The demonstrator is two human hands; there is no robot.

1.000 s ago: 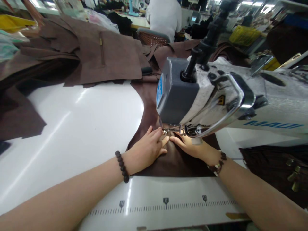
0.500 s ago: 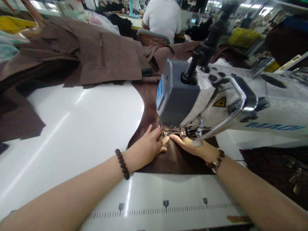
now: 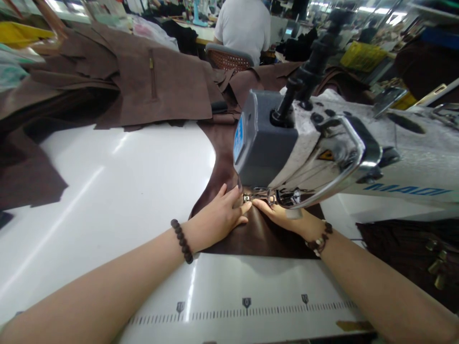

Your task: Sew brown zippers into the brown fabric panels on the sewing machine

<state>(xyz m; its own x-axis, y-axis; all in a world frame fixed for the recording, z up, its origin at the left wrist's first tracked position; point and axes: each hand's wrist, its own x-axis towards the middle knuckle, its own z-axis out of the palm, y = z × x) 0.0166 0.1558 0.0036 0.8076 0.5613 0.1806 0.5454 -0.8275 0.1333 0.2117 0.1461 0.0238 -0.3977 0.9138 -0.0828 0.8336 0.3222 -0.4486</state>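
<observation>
A dark brown leather piece (image 3: 222, 148) lies under the sewing machine (image 3: 267, 143), running from behind its head to the near side. My left hand (image 3: 220, 215) rests on the leather left of the presser foot (image 3: 247, 197), fingers spread and a fingertip close to the foot. On the other side my right hand (image 3: 283, 217) lies on the leather, its thumb stretched toward the foot. The machine's parts hide some of its fingers. Between the hands the leather rises in a soft fold. Neither hand grips anything.
More brown leather pieces (image 3: 168, 91), one with a zipper, are heaped along the back and left of the white table (image 3: 143, 191). A printed ruler (image 3: 215, 314) runs along the front edge. Dark material (image 3: 401, 258) lies at right. A person in a white shirt (image 3: 244, 26) sits beyond.
The leather's near edge has shifted slightly away from me under the machine, both hands staying close to the foot. A blurred machine part now partly covers the yellow warning label.
</observation>
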